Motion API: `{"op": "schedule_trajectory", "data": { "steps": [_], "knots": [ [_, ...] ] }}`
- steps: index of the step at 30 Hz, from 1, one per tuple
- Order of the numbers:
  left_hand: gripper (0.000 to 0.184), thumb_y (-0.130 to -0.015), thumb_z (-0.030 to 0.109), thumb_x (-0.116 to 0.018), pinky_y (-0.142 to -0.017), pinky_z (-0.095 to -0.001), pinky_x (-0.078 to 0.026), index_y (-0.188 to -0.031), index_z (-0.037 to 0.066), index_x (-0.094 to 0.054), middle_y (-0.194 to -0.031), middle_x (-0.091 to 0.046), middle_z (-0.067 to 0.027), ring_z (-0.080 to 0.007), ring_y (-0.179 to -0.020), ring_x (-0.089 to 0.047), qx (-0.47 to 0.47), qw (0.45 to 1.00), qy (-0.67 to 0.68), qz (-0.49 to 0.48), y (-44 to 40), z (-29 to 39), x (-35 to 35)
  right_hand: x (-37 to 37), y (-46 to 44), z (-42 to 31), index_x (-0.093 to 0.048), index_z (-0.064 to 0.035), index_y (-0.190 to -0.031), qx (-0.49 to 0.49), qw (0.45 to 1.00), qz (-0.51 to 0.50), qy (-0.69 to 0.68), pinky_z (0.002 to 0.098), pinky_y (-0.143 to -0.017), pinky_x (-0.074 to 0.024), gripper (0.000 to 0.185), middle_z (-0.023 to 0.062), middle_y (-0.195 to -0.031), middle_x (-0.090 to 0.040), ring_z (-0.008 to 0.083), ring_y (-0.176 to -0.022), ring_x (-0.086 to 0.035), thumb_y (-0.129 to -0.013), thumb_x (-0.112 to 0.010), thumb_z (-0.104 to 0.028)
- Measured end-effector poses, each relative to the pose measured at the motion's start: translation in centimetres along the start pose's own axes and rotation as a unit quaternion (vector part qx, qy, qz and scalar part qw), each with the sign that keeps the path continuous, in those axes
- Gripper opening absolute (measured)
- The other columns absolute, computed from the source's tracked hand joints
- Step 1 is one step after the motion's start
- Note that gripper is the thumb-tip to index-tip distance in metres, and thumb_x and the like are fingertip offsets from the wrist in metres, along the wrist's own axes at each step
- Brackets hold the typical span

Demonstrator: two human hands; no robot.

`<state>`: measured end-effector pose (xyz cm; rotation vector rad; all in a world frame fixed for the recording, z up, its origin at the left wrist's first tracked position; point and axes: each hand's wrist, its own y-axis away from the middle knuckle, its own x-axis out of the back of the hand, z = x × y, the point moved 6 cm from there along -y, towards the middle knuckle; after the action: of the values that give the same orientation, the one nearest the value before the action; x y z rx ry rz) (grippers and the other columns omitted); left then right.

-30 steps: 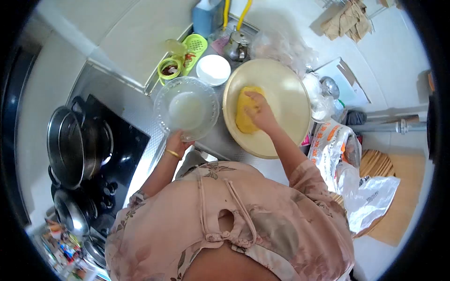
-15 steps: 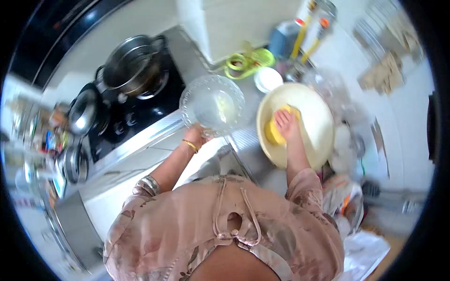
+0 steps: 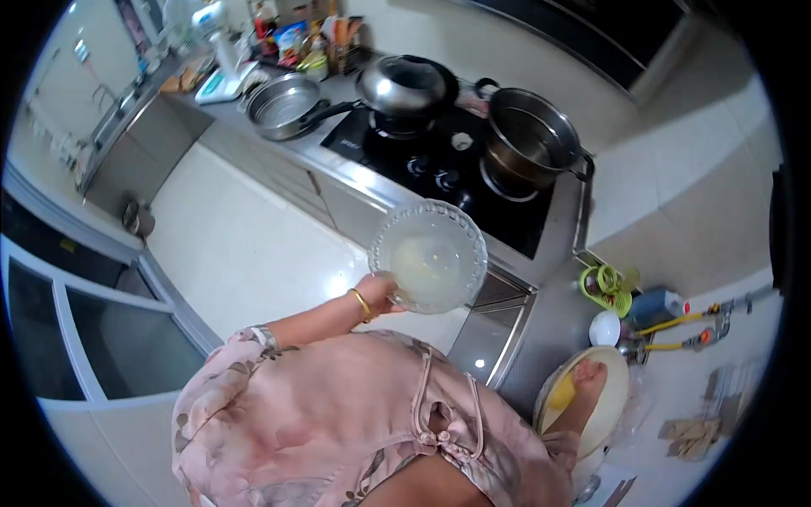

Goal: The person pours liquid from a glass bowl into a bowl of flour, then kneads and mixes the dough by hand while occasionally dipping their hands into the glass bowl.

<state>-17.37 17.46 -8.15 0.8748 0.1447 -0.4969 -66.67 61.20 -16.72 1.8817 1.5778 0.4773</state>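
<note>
A clear glass bowl (image 3: 429, 256) with a scalloped rim is held at its near left edge by my left hand (image 3: 380, 293), fingers closed on the rim. Some pale, cloudy contents show inside it. At the lower right stands a large cream basin (image 3: 617, 397) with a yellow dough-like mass (image 3: 561, 393) at its left side. My right hand (image 3: 589, 378) is over the basin, beside the yellow mass, its fingers looking curled; whether anything is in them is too small to tell.
A black stove (image 3: 473, 194) holds a deep steel pot (image 3: 532, 139) and a domed-lid pan (image 3: 401, 89). On the counter are a steel pan (image 3: 285, 106), a white scale (image 3: 224, 80), a white bowl (image 3: 605, 328), a green tray (image 3: 604, 291) and a blue jug (image 3: 657, 308).
The view has swung left towards the stove. My left hand has carried the glass bowl away from the basin. My right hand has come off the top of the yellow mass.
</note>
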Motion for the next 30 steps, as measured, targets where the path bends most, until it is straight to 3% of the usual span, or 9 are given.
{"op": "schedule_trajectory", "data": {
  "steps": [2,5,11,14,17,20,26,27,30],
  "knots": [
    [0.028,-0.082,0.002,-0.047,-0.062,-0.0389,-0.058,-0.109,-0.002,-0.048,-0.102,-0.055,-0.0165,-0.0309,-0.084,-0.062,0.011,0.994,0.097,0.045,1.3,0.9,4.9,-7.1,5.3,-3.3,-0.056,-0.0067,-0.104,0.168,0.98,-0.083,-0.071,0.0262,-0.062,-0.0488,0.031,0.0085,-0.087,-0.062,0.0183,-0.073,-0.059,-0.089,-0.047,-0.032],
    [0.03,-0.08,-0.001,-0.044,-0.063,-0.0399,-0.059,-0.109,-0.008,-0.044,-0.1,-0.053,-0.0179,-0.0325,-0.084,-0.061,0.019,0.988,0.142,0.06,1.9,3.2,12.0,-24.1,22.5,1.7,-0.047,-0.0042,-0.119,0.345,0.901,-0.233,0.119,0.0279,-0.08,-0.0453,0.041,0.0092,-0.109,-0.056,0.0206,-0.089,-0.057,-0.09,-0.048,-0.032],
    [0.035,-0.079,-0.003,-0.041,-0.059,-0.033,-0.06,-0.114,-0.009,-0.041,-0.102,-0.053,-0.0207,-0.0318,-0.078,-0.063,-0.041,0.98,0.161,0.109,3.2,9.5,28.2,-48.8,57.7,33.9,-0.054,-0.0017,-0.114,0.152,0.533,-0.725,0.409,0.0294,-0.08,-0.0478,0.028,0.0084,-0.109,-0.058,0.0177,-0.094,-0.059,-0.086,-0.052,-0.005],
    [0.031,-0.084,0.002,-0.042,-0.058,-0.0334,-0.06,-0.114,-0.004,-0.042,-0.1,-0.054,-0.0179,-0.0284,-0.076,-0.063,-0.052,0.973,0.175,0.141,3.8,12.3,36.4,-54.7,65.4,48.3,-0.054,-0.0052,-0.116,0.306,0.227,-0.782,0.494,0.0365,-0.09,-0.0418,0.034,0.0142,-0.12,-0.052,0.0277,-0.107,-0.053,-0.082,-0.051,-0.003],
    [0.026,-0.082,0.001,-0.043,-0.057,-0.0358,-0.06,-0.107,-0.004,-0.045,-0.099,-0.055,-0.0205,-0.0306,-0.078,-0.063,-0.079,0.95,0.211,0.216,5.1,14.9,43.8,-58.8,71.4,58.6,-0.057,-0.0081,-0.115,0.549,0.131,-0.688,0.456,0.0386,-0.095,-0.0382,0.035,0.0177,-0.126,-0.047,0.0309,-0.115,-0.047,-0.081,-0.051,-0.003],
    [0.027,-0.08,0.001,-0.045,-0.057,-0.0368,-0.059,-0.106,-0.004,-0.045,-0.096,-0.056,-0.0207,-0.032,-0.077,-0.064,-0.07,0.93,0.279,0.228,4.8,15.9,51.7,-62.9,77.8,66.5,-0.062,-0.0057,-0.105,0.614,-0.005,-0.611,0.499,0.0391,-0.092,-0.0413,0.028,0.0201,-0.119,-0.053,0.0299,-0.109,-0.053,-0.079,-0.052,-0.006],
    [0.027,-0.08,0.002,-0.046,-0.061,-0.0405,-0.059,-0.105,-0.006,-0.045,-0.095,-0.057,-0.0204,-0.0316,-0.077,-0.064,-0.097,0.873,0.385,0.283,5.1,18.6,65.8,-65.5,84.2,85.9,-0.064,-0.0044,-0.083,0.371,-0.255,-0.726,0.52,0.0419,-0.063,-0.0494,0.017,0.0158,-0.073,-0.065,0.0308,-0.069,-0.063,-0.074,-0.05,-0.007],
    [0.027,-0.08,0.002,-0.046,-0.061,-0.041,-0.059,-0.105,-0.006,-0.045,-0.095,-0.056,-0.0205,-0.0315,-0.079,-0.064,-0.102,0.868,0.389,0.292,5.3,19.6,68.0,-66.6,87.8,86.8,-0.062,-0.0031,-0.086,0.239,-0.211,-0.735,0.599,0.0405,-0.063,-0.0492,0.019,0.0179,-0.074,-0.064,0.0282,-0.069,-0.064,-0.074,-0.049,-0.008],
    [0.029,-0.081,0.003,-0.046,-0.063,-0.0414,-0.059,-0.108,-0.004,-0.044,-0.099,-0.055,-0.021,-0.0312,-0.085,-0.063,-0.121,0.833,0.413,0.347,5.3,23.0,75.7,-74.6,95.9,93.9,-0.061,-0.0035,-0.091,0.254,-0.027,-0.807,0.533,0.0418,-0.072,-0.0486,0.021,0.0212,-0.08,-0.065,0.0274,-0.075,-0.065,-0.074,-0.051,-0.01]
  ]
}}
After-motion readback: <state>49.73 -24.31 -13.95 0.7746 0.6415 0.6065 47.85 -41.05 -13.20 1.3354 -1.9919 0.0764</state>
